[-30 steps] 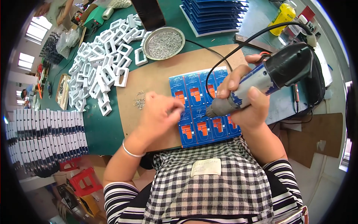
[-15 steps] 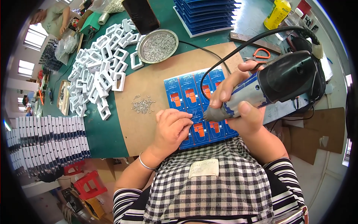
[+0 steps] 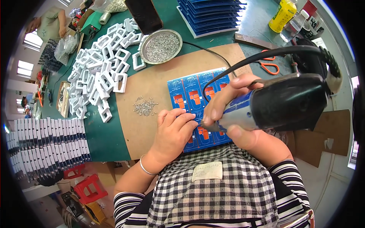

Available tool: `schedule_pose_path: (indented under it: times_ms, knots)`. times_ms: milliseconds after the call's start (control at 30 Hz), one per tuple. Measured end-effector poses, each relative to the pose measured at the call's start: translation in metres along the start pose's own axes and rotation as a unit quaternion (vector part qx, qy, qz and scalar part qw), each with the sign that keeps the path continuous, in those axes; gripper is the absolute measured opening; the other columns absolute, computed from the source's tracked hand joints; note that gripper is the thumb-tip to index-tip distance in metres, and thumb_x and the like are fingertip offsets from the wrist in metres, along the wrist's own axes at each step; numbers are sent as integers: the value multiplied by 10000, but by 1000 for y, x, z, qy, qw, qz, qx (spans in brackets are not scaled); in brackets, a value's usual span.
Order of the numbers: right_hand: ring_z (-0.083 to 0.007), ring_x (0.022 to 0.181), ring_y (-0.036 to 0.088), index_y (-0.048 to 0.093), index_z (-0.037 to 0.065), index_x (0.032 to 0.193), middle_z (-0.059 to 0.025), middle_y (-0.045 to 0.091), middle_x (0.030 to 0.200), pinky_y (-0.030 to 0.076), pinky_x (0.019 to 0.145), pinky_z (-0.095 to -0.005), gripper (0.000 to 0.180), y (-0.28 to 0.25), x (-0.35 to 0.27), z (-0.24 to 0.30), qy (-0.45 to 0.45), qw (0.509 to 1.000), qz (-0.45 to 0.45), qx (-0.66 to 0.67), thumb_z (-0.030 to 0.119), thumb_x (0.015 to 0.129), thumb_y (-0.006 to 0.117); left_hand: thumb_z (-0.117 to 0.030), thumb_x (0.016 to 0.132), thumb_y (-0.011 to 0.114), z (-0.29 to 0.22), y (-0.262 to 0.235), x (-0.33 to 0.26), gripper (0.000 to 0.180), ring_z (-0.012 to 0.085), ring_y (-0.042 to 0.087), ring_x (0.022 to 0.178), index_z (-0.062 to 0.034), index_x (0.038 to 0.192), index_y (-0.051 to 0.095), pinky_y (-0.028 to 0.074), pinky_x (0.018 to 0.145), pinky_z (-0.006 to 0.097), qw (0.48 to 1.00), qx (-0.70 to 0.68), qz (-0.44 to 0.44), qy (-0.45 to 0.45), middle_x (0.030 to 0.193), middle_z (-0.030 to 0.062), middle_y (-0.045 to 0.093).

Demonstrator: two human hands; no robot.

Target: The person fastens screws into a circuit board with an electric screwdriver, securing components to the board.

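My right hand [image 3: 237, 119] is wrapped around a corded electric screwdriver [image 3: 291, 102] with a grey-blue body and black rear end. Its nose points down and left at a panel of blue circuit boards [image 3: 207, 141] with orange patches, flat on brown board. My left hand [image 3: 173, 131] lies over the panel's left edge, fingers bent and drawn together, fingertips beside the screwdriver's nose. Whatever they may pinch is hidden. Left of the panel lies a small heap of screws [image 3: 145, 106]; a round metal dish [image 3: 161, 46] beyond it holds many more small metal pieces.
White rectangular frames [image 3: 99, 68] are piled at left, with stacked white-and-blue assemblies [image 3: 49, 140] nearer. A phone [image 3: 144, 17] leans by the dish. More blue panels [image 3: 209, 19] are stacked at the back. Orange-handled pliers [image 3: 270, 67] and bottles [image 3: 283, 16] stand right. Another person [image 3: 53, 22] is far left.
The screwdriver and my right hand have moved slightly left and nearer me, with the tool's rear swung down. My left fingers have shifted a little over the panel.
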State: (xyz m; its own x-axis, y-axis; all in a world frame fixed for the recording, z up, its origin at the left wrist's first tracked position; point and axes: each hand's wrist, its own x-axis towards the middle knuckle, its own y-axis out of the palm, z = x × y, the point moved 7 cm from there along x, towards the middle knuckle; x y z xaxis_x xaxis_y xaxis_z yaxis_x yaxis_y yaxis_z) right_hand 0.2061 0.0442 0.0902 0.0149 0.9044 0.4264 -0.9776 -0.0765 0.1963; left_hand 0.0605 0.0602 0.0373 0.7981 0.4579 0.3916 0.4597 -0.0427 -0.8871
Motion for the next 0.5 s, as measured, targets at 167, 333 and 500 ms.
schedule_pose_path:
  times_ms: [167, 333, 500]
  knots:
    - [-243, 779, 630, 319, 110, 1275, -99, 575, 846, 538, 744, -386, 638, 5, -1, -6, -29, 999, 42, -19, 173, 784, 721, -121, 721, 635, 3, -1, -5, 166, 208, 545, 998, -92, 884, 645, 362, 869, 384, 999, -16, -23, -25, 1020, 11, 615]
    - [-244, 787, 631, 323, 117, 1283, -99, 575, 852, 537, 749, -386, 630, 9, 1, -9, -23, 999, 42, -24, 174, 791, 713, -127, 726, 644, 7, 1, -6, 158, 208, 549, 993, -95, 881, 644, 363, 866, 384, 999, -29, -29, -23, 1009, 12, 618]
    - [-244, 794, 632, 328, 123, 1291, -98, 576, 858, 536, 754, -386, 622, 13, -1, -7, -22, 998, 41, -32, 174, 798, 705, -126, 729, 652, 6, 2, -8, 151, 208, 553, 986, -96, 877, 644, 364, 862, 383, 998, -37, -38, -20, 1004, 14, 619]
